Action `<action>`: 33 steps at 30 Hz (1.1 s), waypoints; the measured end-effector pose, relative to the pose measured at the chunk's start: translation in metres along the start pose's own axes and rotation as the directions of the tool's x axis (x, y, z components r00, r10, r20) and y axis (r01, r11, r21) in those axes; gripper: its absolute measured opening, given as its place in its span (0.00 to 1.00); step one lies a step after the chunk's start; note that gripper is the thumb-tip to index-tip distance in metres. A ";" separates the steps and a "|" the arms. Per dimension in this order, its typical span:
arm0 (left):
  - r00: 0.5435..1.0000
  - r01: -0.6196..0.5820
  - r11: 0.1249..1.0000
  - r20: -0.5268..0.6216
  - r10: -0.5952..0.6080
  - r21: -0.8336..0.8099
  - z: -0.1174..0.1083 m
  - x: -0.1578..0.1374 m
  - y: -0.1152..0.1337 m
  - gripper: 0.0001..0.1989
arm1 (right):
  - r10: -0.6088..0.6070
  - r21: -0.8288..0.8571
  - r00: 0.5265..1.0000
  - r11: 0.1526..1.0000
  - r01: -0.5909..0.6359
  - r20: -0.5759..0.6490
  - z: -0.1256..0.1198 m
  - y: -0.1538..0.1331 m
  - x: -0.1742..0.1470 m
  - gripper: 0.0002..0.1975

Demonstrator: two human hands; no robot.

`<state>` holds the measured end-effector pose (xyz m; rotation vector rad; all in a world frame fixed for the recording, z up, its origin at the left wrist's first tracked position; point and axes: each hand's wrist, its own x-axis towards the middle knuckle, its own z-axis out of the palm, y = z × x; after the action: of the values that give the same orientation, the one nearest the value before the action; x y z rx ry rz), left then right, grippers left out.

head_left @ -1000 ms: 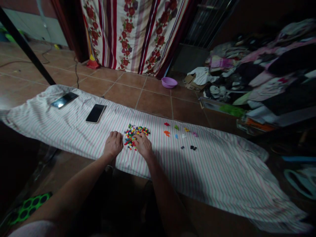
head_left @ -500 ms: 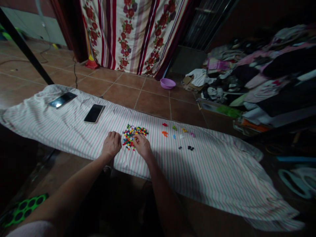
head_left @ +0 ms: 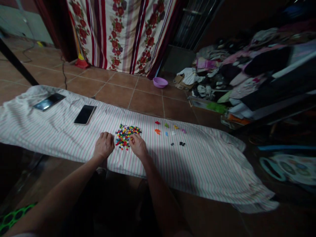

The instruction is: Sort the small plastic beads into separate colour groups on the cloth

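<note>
A pile of small multicoloured pieces, like beads or tiny blocks, lies on a striped cloth. My right hand is at the pile's right side, thumb and fingertips pinched together; what they hold is too small to make out. Just left of the pile, my left hand rests on the cloth with its fingers curled in. To the right lie small groups sorted by colour: red pieces, green pieces, yellow pieces, orange pieces, plus blue, white, pink, grey and black pieces.
Two dark-screened devices, a phone and a larger flat one, lie on the cloth's left part. Beyond it, a purple basin stands on the tiled floor before a flowered curtain. Clothes are heaped at right.
The whole view has shifted, so the cloth and hands appear farther left. My right hand stays pinched at the pile, its fingertips slightly lower along the right side. My left hand keeps its place.
</note>
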<state>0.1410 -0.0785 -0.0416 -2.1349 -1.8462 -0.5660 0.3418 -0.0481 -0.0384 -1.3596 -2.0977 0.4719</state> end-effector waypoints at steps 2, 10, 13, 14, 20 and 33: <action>1.000 -0.006 1.000 -0.002 0.006 -0.004 0.001 0.000 -0.001 0.09 | 0.004 -0.022 1.000 1.000 -0.004 0.011 0.000 -0.002 -0.001 0.09; 1.000 -0.001 1.000 -0.009 0.001 -0.002 0.001 0.000 0.000 0.09 | 0.026 -0.053 0.999 0.998 -0.025 0.018 -0.009 -0.007 -0.004 0.09; 1.000 0.000 1.000 -0.010 0.000 -0.008 0.000 0.000 0.000 0.10 | 0.040 -0.040 0.999 0.998 -0.039 0.022 -0.012 -0.007 -0.005 0.08; 1.000 0.000 1.000 -0.012 0.000 -0.010 0.000 0.000 0.000 0.10 | 0.048 -0.033 0.999 0.998 -0.047 0.025 -0.012 -0.007 -0.006 0.08; 1.000 0.001 0.999 -0.023 -0.002 -0.053 0.000 0.000 0.000 0.11 | 0.114 0.060 0.992 0.992 -0.112 -0.045 -0.010 0.003 -0.005 0.06; 1.000 0.011 0.999 -0.011 -0.011 -0.040 -0.001 0.000 0.001 0.11 | 0.375 0.185 0.851 0.926 -0.328 -0.367 -0.039 0.062 0.003 0.08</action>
<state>0.1415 -0.0788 -0.0403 -2.1434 -1.8571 -0.6216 0.4095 -0.0200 -0.0437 -1.6242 -1.4749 0.4130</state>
